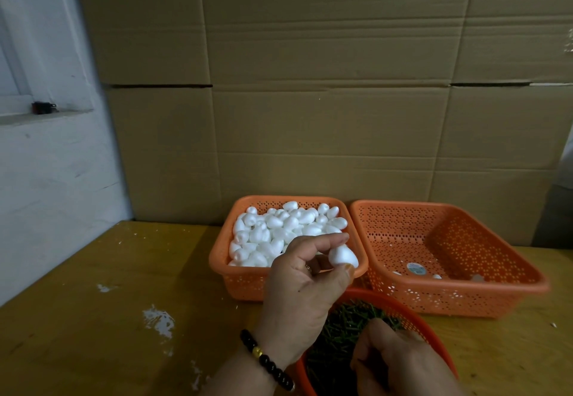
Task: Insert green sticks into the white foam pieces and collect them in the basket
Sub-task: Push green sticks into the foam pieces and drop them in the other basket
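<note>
White foam piece (343, 255) sits pinched between thumb and forefinger of the left hand (305, 284), raised over the near rim of an orange basket (245, 281) heaped with foam pieces (285, 228); at 3 o'clock a 2nd orange basket (449, 296) is nearly bare; at 6 o'clock the right hand (400, 361), fingers curled, reaches into a round orange bowl (434, 333) of green sticks (341, 327), its grip hidden; yellow surface (108, 318) below.
</note>
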`<state>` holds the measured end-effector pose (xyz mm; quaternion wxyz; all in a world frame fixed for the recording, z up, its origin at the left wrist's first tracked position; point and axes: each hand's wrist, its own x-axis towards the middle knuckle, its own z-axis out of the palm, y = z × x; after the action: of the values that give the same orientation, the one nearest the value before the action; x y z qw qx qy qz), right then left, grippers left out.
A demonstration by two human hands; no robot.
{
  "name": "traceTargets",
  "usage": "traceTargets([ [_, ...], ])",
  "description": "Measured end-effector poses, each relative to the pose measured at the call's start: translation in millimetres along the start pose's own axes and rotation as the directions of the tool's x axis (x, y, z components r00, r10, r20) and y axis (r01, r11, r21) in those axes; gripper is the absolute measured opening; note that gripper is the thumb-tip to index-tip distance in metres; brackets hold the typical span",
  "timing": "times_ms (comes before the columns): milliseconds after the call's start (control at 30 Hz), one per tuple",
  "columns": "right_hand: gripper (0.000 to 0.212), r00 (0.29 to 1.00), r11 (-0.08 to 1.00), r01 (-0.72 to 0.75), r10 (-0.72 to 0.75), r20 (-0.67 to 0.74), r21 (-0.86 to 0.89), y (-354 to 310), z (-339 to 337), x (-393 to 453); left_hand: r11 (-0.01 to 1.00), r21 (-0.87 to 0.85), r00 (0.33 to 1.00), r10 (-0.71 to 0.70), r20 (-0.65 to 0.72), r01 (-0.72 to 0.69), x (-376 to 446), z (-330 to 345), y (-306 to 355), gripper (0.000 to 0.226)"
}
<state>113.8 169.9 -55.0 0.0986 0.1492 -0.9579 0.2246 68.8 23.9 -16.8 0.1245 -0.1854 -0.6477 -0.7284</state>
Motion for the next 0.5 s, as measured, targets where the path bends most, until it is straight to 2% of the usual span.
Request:
traceTargets([
  [333,0.016,1.000,1.000,0.009,-0.009,0.011,-0.007,1.3,-0.6,0.3,1.000,-0.021,0.999,-0.023,-0.045,0.022,1.2,3.6,-2.2,0.042],
  [500,0.015,1.000,1.000,0.030,-0.030,0.008,0.006,3.2,-0.2,1.0,1.000,-0.009,0.998,-0.007,-0.056,0.006,0.7,4.7,-0.7,0.038],
])
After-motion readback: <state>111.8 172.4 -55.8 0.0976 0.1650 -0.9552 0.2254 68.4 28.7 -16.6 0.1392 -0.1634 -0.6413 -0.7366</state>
